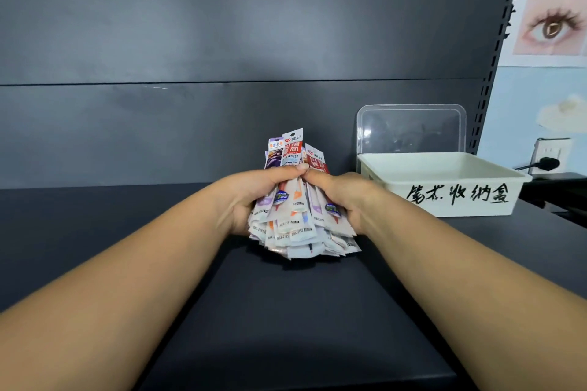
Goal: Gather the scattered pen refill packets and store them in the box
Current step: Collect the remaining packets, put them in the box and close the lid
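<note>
A thick bundle of pen refill packets (297, 222), white with red, purple and orange print, stands on end on the dark shelf (286, 311) at the centre. My left hand (254, 194) grips its left side and my right hand (340, 197) grips its right side, fingers curled over the top so the fingertips nearly meet. The packets' upper ends stick up above my hands and the lower ends fan out on the shelf. The white storage box (441, 184) with black handwritten characters sits open to the right, a short way from my right hand.
A clear plastic lid (411, 128) leans upright behind the box against the dark back panel. A wall socket with a black plug (549, 155) lies at the far right, beside posters on the wall.
</note>
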